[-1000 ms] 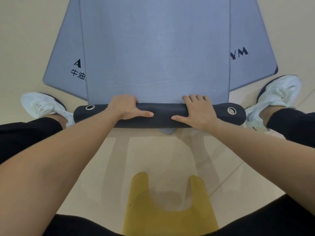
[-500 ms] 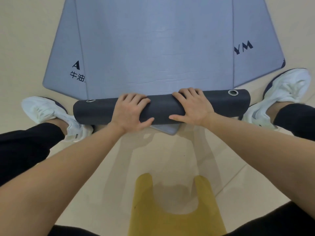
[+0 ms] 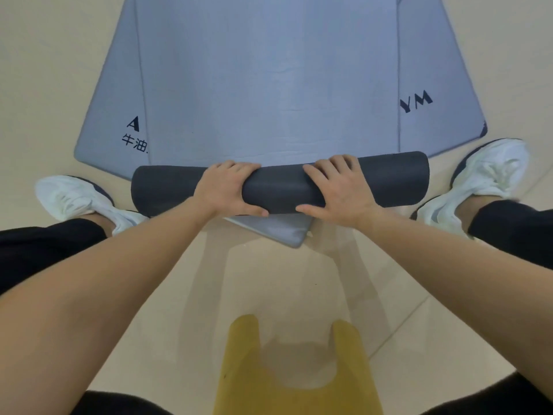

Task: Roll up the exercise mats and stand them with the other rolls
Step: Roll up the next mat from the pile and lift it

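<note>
A blue-grey exercise mat [image 3: 269,85] lies flat on the floor, stretching away from me. Its near end is wound into a dark roll [image 3: 281,185] that lies crosswise between my feet. My left hand [image 3: 224,187] grips the roll left of centre, fingers over the top and thumb underneath. My right hand [image 3: 338,187] grips it right of centre in the same way. A second blue-grey mat [image 3: 119,115] with black lettering lies crooked underneath, and one of its corners [image 3: 284,232] pokes out below the roll.
My white shoes stand on either side of the roll, the left shoe [image 3: 77,199] and the right shoe [image 3: 484,175]. The floor [image 3: 45,70] is beige tile. A yellow garment [image 3: 296,375] hangs at the bottom centre of the view.
The roll has turned away from me and grown thicker. Its metal eyelets have rolled out of sight. Both hands moved forward with it, and more of the lower mat's corner shows.
</note>
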